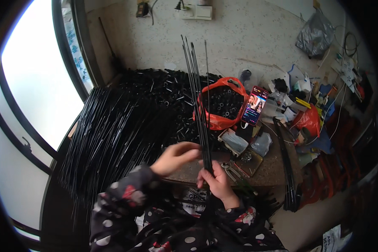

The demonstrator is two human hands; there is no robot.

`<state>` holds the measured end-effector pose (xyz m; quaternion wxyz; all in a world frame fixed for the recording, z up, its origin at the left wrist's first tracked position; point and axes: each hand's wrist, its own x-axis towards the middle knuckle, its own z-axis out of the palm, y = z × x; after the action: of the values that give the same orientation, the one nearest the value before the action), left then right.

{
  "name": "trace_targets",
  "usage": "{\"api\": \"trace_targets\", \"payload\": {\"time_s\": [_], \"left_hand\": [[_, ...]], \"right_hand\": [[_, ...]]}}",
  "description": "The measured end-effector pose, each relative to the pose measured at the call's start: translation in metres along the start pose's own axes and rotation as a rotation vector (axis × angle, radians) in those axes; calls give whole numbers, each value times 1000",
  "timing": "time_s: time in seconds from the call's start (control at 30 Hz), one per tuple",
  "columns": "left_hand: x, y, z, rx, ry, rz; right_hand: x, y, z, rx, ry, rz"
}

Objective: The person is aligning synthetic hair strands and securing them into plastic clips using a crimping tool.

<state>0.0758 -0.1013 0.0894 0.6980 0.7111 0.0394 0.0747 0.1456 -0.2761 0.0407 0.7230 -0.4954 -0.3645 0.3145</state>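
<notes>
My right hand (216, 181) is closed around the lower part of a bundle of thin black rods (202, 126). The bundle stands nearly upright in front of me, its tips fanning apart toward the wall. One rod (207, 75) stands a little away from the others on the right. My left hand (176, 158) is just left of the bundle, thumb and fingers stretched toward it and slightly blurred; whether the fingertips touch the rods I cannot tell. A large pile of similar long black rods (109, 130) lies across the left of the table.
Small black parts (164, 90) are heaped at the back. A red plastic bag (222, 122) holds black ring-shaped pieces beside a lit phone (255, 106). Pliers (229, 171) and a shallow tray (248, 161) lie near the front edge. Clutter including a red bag (308, 119) fills the right.
</notes>
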Motion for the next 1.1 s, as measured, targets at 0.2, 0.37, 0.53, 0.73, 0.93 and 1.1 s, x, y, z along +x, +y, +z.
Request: {"api": "trace_targets", "payload": {"time_s": [0.2,0.37,0.53,0.73,0.93,1.1], "left_hand": [[45,-3,28,-660,-22,26],[40,-13,23,-308,-167,121],[28,-8,28,-445,-105,111],[35,-13,19,-443,-76,26],[39,-24,31,-441,114,41],[31,-6,40,-558,224,1]], "right_hand": [[-60,82,-41,-445,-52,259],[-51,74,-51,-335,1,20],[-25,51,-14,-195,120,-6],[-9,17,4,-81,294,-6],[4,16,0,-652,448,-314],[24,-37,-9,-333,657,-305]]}}
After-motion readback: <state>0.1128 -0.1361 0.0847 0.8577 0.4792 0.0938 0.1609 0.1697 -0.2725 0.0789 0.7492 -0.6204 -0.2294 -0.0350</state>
